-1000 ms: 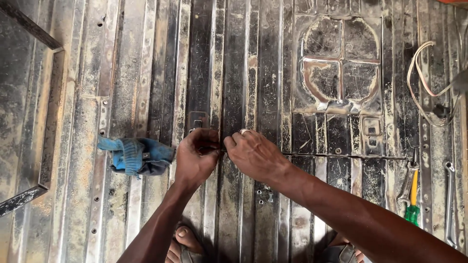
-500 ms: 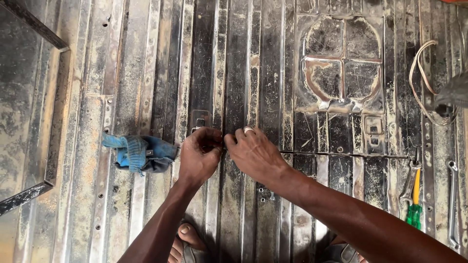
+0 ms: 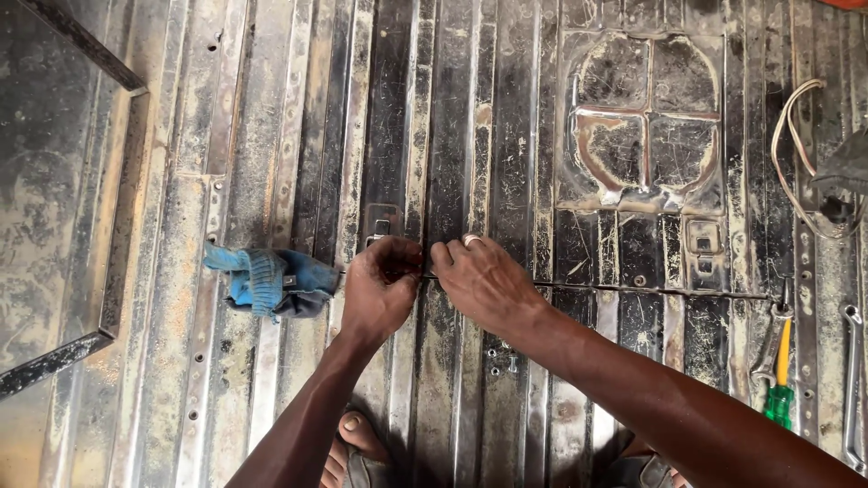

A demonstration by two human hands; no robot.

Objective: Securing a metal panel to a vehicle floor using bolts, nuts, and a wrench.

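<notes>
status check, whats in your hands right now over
Left hand and right hand both pinching thin rod over ribbed metal floor. Blue rag beside left hand. Nothing blocking.

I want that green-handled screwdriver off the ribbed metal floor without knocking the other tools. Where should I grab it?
Take the screwdriver by its green handle end, the thickest part, coming from above. It lies flat along a floor groove, pliers close on one side, a wrench on the other.

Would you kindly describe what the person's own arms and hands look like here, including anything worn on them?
Both forearms are bare, with no sleeves, gloves or watch in view. The left hand wears nothing visible. The right hand has a pale, silvery ring on one finger. Below, bare toes in an open sandal show.
</notes>
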